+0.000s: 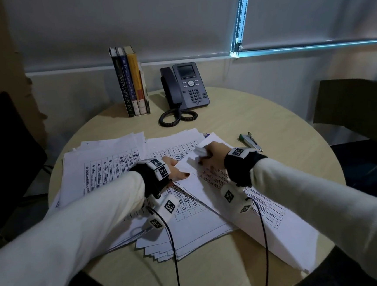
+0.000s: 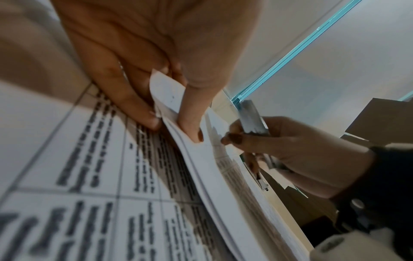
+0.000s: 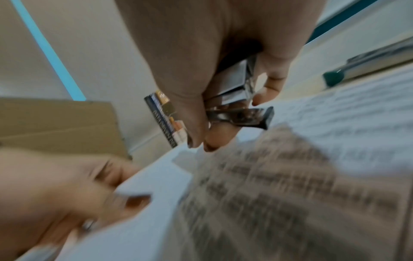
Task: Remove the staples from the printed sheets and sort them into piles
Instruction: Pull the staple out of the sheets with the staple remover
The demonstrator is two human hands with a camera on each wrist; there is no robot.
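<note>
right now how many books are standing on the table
4, upright in a row at the table's far edge, left of the phone: black, blue, yellow, and a thin pale one. More may be hidden.

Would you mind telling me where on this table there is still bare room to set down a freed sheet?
Bare table shows between the desk phone and the stapler, and along the near edge below the spread sheets. The far left rim beside the books is also bare. The middle is crowded: paper piles overlap under the left hand and the right hand.
</note>
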